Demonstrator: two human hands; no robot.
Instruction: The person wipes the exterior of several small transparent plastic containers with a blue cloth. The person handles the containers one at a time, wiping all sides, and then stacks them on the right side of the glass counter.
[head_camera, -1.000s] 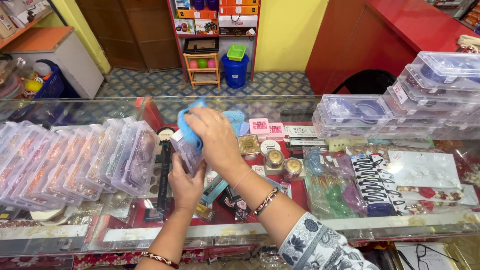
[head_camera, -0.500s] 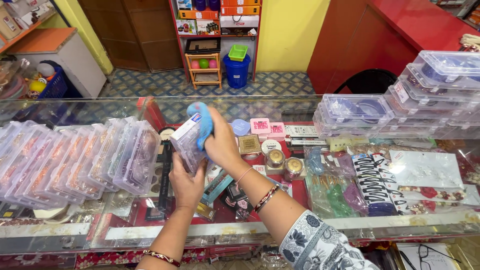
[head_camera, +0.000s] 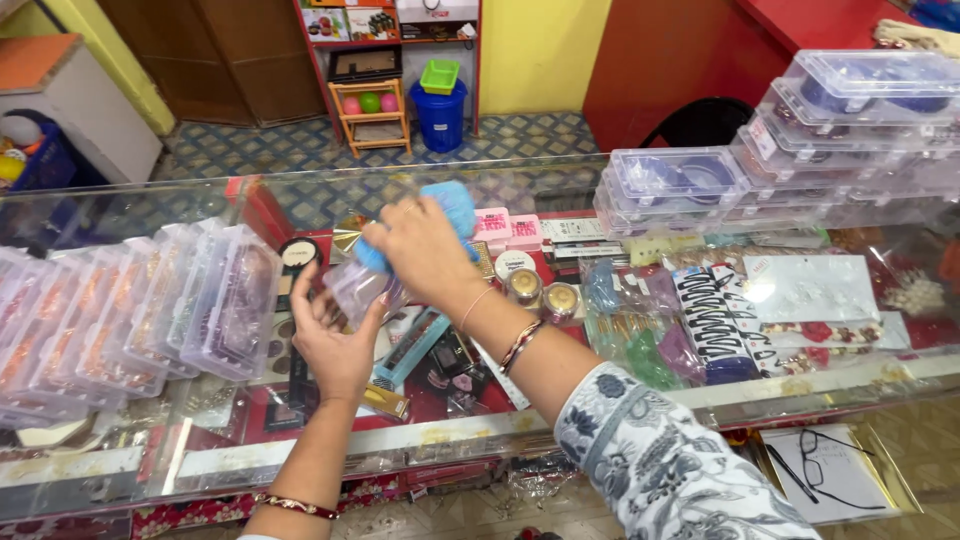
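Note:
My left hand (head_camera: 332, 345) holds a small clear plastic box (head_camera: 358, 287) from below, above the glass counter top (head_camera: 640, 420). My right hand (head_camera: 420, 250) grips a light blue cloth (head_camera: 450, 205) and presses it against the top of that box. The right arm wears a patterned sleeve and bangles. Part of the box is hidden behind my right hand and the cloth.
A leaning row of clear plastic boxes (head_camera: 150, 310) fills the counter's left. Stacked clear boxes (head_camera: 800, 130) with blue inserts stand at the right. Cosmetics and hair accessories lie under the glass. Spectacles on a notepad (head_camera: 820, 465) rest below right. A blue bin (head_camera: 440, 105) stands on the floor beyond.
My right hand has slid the blue cloth across the box, first leftward, then up and to the right. The box has tilted flatter and sits lower in my left hand.

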